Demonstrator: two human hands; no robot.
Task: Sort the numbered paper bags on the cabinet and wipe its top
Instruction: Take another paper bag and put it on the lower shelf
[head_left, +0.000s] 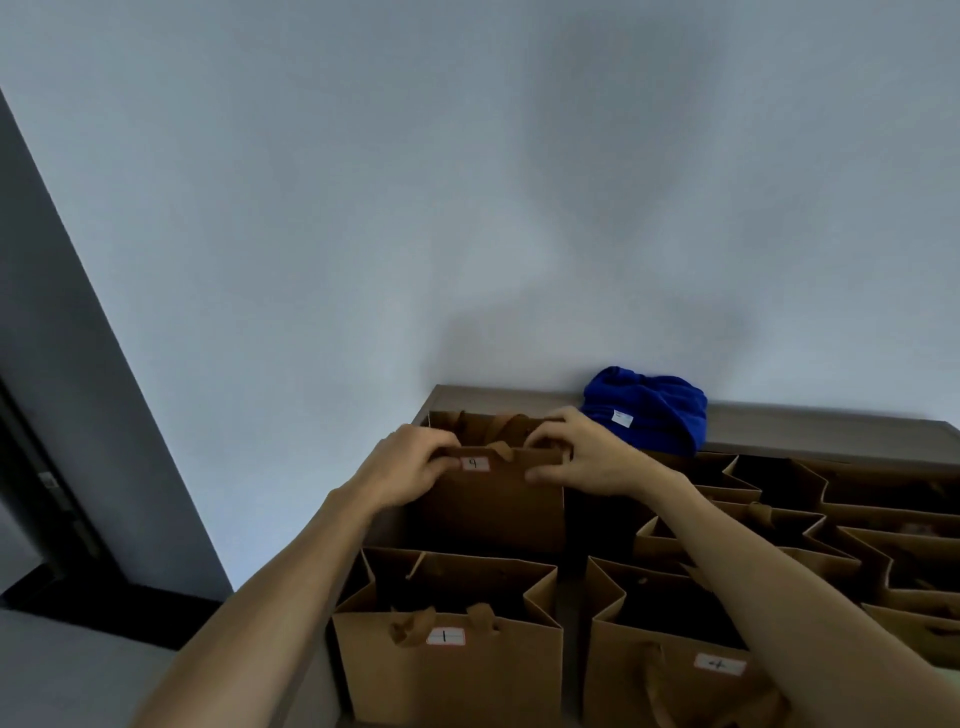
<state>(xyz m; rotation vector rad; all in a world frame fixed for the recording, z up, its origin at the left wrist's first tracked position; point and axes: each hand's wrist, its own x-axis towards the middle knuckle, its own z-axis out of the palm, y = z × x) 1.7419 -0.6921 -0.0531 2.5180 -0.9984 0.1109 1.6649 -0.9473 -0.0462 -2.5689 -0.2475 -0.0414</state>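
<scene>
A brown paper bag labelled 9 (493, 499) stands at the back left of the cabinet top (810, 428). My left hand (410, 462) grips its top edge on the left, and my right hand (576, 457) pinches the same edge on the right. In front of it stand an open bag labelled 1 (447, 670) and, to the right, an open bag labelled 4 (670, 670). Several more open brown bags (779, 514) crowd the right side. A crumpled blue cloth (649, 410) lies against the wall behind my right hand.
A pale wall (467, 208) rises directly behind the cabinet. To the left a dark door frame (47, 415) runs down to the floor (62, 670). The cabinet's left edge drops off beside bag 1.
</scene>
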